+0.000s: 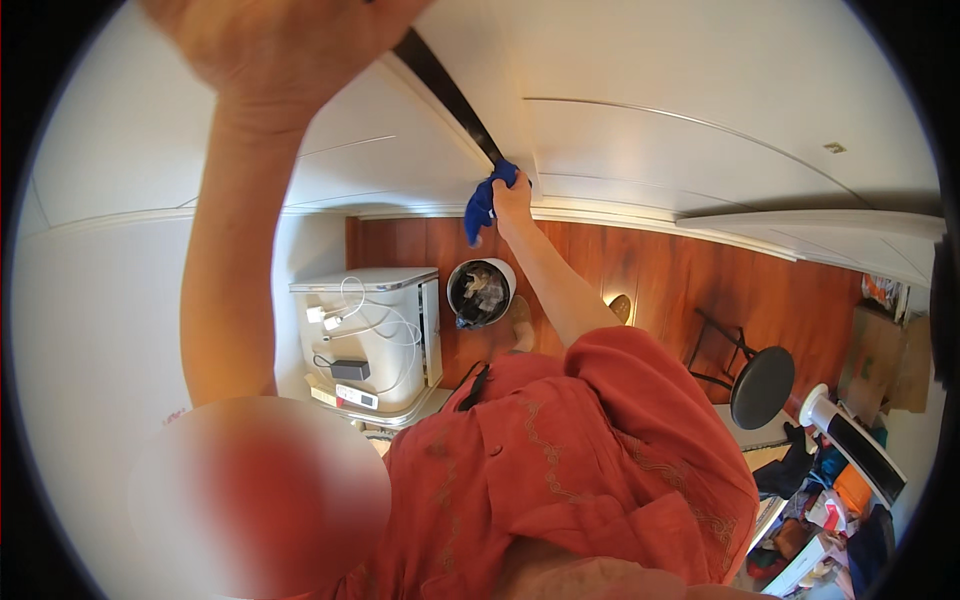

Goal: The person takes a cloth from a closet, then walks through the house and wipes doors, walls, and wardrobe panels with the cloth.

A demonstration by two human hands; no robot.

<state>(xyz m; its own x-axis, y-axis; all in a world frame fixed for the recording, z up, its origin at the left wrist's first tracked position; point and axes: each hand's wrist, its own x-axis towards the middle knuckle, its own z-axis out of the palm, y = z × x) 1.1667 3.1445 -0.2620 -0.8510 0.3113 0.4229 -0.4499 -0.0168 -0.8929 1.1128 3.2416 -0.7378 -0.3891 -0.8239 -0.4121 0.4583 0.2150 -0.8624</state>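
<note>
My right hand (513,197) is closed round a bunched blue cloth (482,212), part of which hangs down below the fingers. It holds the cloth against the lower end of a dark narrow strip or gap (445,85) running between the white panels (620,60). High at the upper left, my left hand (290,45) is raised close to the camera, near the upper end of that dark strip. Its fingers are cut off by the picture's edge, so their pose is hidden.
A bin (507,275) with rubbish stands on the reddish wood floor (590,255). Left of it is a white cabinet (320,290) carrying chargers, cables and a power strip (357,397). To the right are a black round stool (762,388), a white tower appliance (850,445) and piled clothes (830,510).
</note>
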